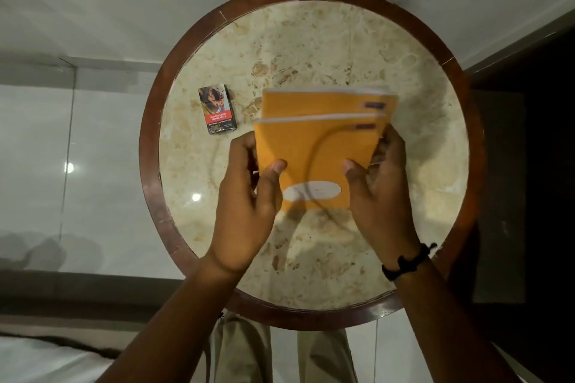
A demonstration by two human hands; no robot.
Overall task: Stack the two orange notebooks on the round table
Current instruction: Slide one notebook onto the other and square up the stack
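Observation:
Two orange notebooks lie one over the other near the middle of the round marble table (311, 40). The upper notebook (314, 152), with a white oval label, is shifted toward me and covers most of the lower notebook (311, 102), whose far strip shows beyond it. My left hand (249, 196) grips the upper notebook's left edge, thumb on the cover. At the right edge my right hand (379, 193) holds it the same way. Whether the upper notebook rests on the lower one or hovers just above it cannot be told.
A cigarette pack (217, 110) lies on the table left of the notebooks. The table has a dark wooden rim (149, 146). White tiled floor (93, 165) lies to the left, a dark area to the right. A black band is on my right wrist.

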